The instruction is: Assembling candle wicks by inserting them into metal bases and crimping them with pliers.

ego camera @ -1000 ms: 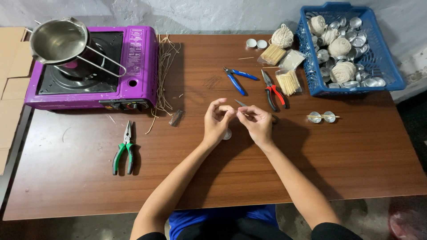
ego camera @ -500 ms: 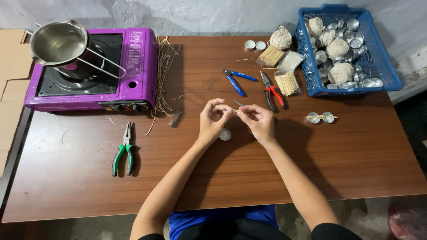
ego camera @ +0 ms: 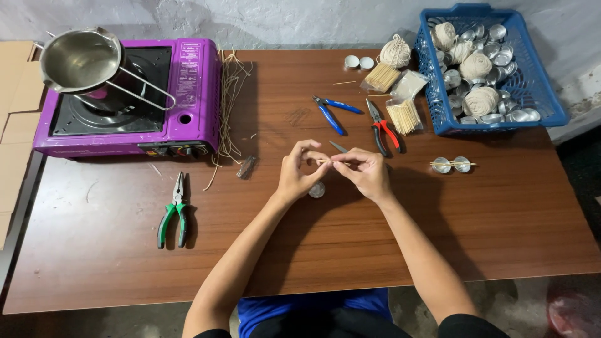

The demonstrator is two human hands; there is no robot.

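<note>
My left hand and my right hand meet above the middle of the brown table. Together they pinch a thin pale wooden stick held level between the fingertips. A small round metal cup sits on the table just under my left hand. A pair of scissors lies partly hidden behind the fingers.
A purple gas stove with a steel pot stands far left, loose string beside it. Green pliers, blue pliers, red pliers, stick bundles, two cups with a stick, a blue basket.
Both hands stay together over the table's middle, working the stick with only small finger movements. The metal cup now shows under the left hand.
</note>
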